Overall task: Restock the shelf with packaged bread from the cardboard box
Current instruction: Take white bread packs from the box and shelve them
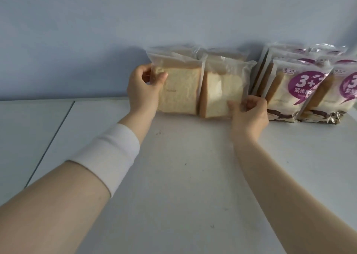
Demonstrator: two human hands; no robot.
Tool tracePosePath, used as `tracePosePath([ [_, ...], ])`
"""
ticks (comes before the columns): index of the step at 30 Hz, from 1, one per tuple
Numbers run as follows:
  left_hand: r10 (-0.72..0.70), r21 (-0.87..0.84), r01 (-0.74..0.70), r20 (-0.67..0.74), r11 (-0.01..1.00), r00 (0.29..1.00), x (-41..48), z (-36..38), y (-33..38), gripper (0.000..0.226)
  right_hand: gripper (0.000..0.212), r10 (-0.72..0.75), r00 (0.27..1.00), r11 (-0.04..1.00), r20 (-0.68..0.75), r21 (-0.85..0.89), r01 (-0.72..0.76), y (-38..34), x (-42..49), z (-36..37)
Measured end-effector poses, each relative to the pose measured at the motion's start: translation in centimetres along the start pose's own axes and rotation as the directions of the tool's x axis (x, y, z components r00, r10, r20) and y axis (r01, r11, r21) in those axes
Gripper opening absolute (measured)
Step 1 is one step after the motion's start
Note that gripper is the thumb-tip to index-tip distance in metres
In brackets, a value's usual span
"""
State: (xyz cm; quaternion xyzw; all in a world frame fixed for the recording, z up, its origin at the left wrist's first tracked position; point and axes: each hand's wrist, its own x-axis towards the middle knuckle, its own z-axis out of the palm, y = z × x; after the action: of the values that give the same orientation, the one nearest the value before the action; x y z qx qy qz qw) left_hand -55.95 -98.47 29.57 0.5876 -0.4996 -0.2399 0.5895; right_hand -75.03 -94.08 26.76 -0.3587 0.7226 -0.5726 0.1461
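Observation:
Two clear packs of white sliced bread stand upright side by side on the white shelf (pixel 183 167), against the pale wall. My left hand (pixel 144 88) grips the upper left edge of the left bread pack (pixel 181 91). My right hand (pixel 249 113) pinches the lower right corner of the right bread pack (pixel 222 93). More clear packs stand behind these two. The cardboard box is out of view.
To the right, several bread packs with purple printed labels (pixel 301 91) stand in rows, close beside my right hand. A white band wraps my left forearm (pixel 114 155). A seam (pixel 56 134) splits the shelf surface at the left.

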Motion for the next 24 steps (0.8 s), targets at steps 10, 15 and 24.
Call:
tracePosePath([
  [10, 0.356, 0.483, -0.65, 0.567, 0.587, 0.743, -11.3, -4.7, 6.0, 0.049, 0.059, -0.285, 0.911, 0.717, 0.3, -0.564, 0.41, -0.8, -8.6, -12.8],
  [15, 0.265, 0.303, -0.936, 0.901, 0.181, 0.343, -22.6, -2.9, 12.1, 0.043, 0.058, -0.131, 0.921, 0.503, 0.366, -0.777, 0.38, 0.5, -13.7, -25.0],
  [24, 0.213, -0.146, -0.977, 0.971, 0.157, -0.111, -51.8, 8.1, 21.3, 0.041, 0.051, 0.121, 0.993, 0.39, 0.006, -0.92, -0.042, 9.6, -20.7, -54.3],
])
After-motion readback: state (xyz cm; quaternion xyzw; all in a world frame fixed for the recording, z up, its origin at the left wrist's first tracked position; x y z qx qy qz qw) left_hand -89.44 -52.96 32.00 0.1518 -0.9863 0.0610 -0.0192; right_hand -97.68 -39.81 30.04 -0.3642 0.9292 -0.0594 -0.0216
